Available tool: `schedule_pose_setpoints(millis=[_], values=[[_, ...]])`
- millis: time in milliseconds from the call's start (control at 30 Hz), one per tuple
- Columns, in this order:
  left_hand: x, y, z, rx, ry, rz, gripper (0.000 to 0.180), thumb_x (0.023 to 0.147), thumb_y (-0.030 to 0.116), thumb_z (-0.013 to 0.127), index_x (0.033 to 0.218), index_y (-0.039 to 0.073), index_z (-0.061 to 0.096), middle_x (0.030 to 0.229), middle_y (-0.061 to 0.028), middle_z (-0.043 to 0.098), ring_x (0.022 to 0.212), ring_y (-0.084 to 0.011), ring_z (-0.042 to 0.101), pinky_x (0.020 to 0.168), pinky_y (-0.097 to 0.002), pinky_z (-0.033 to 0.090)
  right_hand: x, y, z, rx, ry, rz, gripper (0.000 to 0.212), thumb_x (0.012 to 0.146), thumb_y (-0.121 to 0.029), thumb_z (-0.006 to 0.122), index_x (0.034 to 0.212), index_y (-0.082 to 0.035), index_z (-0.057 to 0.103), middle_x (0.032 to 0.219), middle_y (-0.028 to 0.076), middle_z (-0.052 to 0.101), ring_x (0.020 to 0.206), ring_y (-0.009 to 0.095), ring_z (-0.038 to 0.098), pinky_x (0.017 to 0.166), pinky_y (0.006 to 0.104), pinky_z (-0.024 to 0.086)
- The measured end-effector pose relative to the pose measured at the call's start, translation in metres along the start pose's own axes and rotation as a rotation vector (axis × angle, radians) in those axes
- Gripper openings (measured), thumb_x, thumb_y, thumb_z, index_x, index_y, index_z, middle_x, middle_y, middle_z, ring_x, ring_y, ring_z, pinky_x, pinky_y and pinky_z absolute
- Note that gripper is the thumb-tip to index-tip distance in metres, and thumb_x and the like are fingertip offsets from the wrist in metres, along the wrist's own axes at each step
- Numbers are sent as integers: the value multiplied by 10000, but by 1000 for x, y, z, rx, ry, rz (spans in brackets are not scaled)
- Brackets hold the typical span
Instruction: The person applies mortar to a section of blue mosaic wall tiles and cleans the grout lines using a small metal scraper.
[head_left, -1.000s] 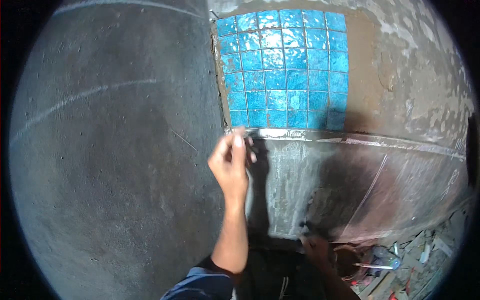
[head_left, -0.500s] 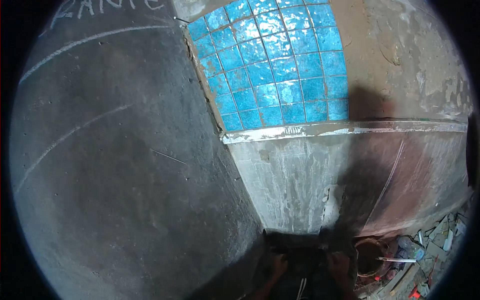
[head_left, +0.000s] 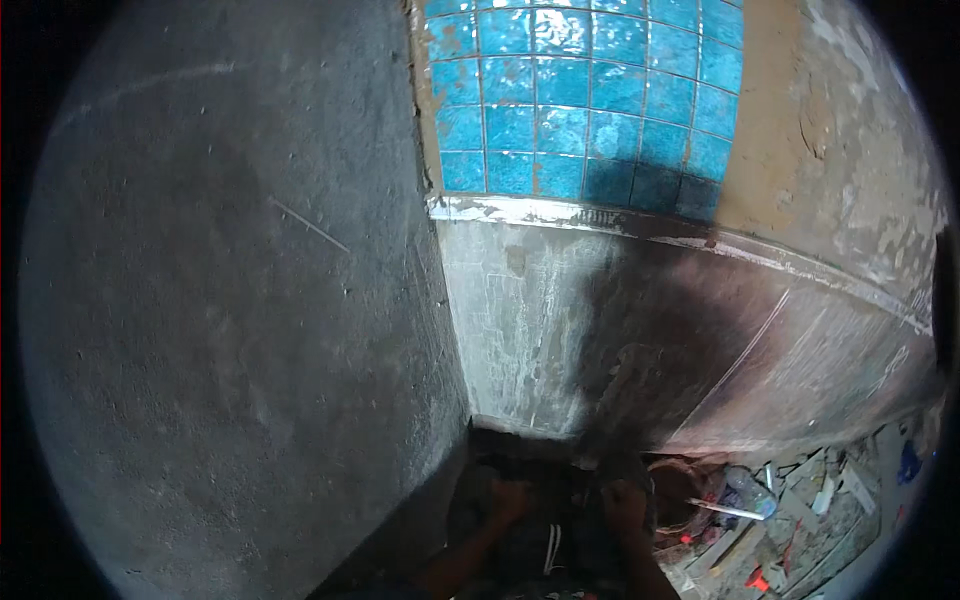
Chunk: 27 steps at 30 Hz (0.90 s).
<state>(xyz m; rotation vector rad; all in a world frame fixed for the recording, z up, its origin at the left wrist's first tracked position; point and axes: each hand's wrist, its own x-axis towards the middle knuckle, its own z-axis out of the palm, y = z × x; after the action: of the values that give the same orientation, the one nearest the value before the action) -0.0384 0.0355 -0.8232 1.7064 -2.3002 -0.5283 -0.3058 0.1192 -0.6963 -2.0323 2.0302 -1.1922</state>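
Low in the head view, my left hand (head_left: 512, 498) and my right hand (head_left: 625, 500) sit a short way apart in deep shadow. Both look curled in, with dark shapes around and between them; whatever they grip, if anything, cannot be made out. Ahead of them stands a grey plastered wall (head_left: 500, 300). Above its pale ledge strip (head_left: 500, 210) is a patch of glossy blue square tiles (head_left: 560, 125), grouted in a grid. My shadow falls over the lower right tiles and the wall below.
A dark grey wall (head_left: 240, 330) with chalk lines and small nails fills the left side. Beside my right hand is a round reddish-brown bucket (head_left: 675, 495), a white stick (head_left: 725, 509) near it. Rubble, a clear plastic bottle (head_left: 748, 490) and an orange-red piece (head_left: 757, 579) litter the floor.
The view has tilted and turned, so the tiles sit higher and my hands farther left in it. My shadow now reaches onto the lower right tiles. Both hands stay low and curled.
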Motion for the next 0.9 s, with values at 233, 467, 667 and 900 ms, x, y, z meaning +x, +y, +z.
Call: schedule_pose_setpoints(millis=[233, 467, 667, 900], values=[[-3, -6, -15, -15, -109, -34, 308, 892, 358, 689, 1113, 171, 793, 1109, -167, 784, 1108, -366, 728, 1113, -663, 371, 2, -1, 1, 88, -40, 42, 197, 899, -234, 744, 861, -41, 742, 838, 208, 707, 840, 447, 688, 749, 534, 531], [-6, 7, -28, -16, -62, -62, 302, 910, 329, 657, 1120, 157, 790, 1115, -172, 781, 1130, -370, 725, 1178, -691, 317, 16, -15, -13, 146, -10, 137, 275, 886, -275, 781, 943, -7, 755, 898, 223, 733, 886, 431, 727, 776, 507, 559], [-4, 16, -41, -59, -31, 9, 291, 919, 345, 648, 1102, 177, 800, 1110, -168, 781, 1119, -367, 727, 1168, -721, 304, 90, -75, -63, 336, 46, 162, 202, 900, -193, 809, 1014, -30, 776, 872, 179, 733, 835, 359, 727, 765, 431, 563], [-8, -10, -4, -54, -46, -30, 316, 925, 422, 656, 1056, 172, 799, 1084, -154, 783, 1121, -371, 721, 1149, -745, 298, 328, -300, -210, 111, 373, -956, 169, 887, -30, 739, 1045, -87, 740, 922, 122, 711, 795, 349, 675, 714, 458, 555]])
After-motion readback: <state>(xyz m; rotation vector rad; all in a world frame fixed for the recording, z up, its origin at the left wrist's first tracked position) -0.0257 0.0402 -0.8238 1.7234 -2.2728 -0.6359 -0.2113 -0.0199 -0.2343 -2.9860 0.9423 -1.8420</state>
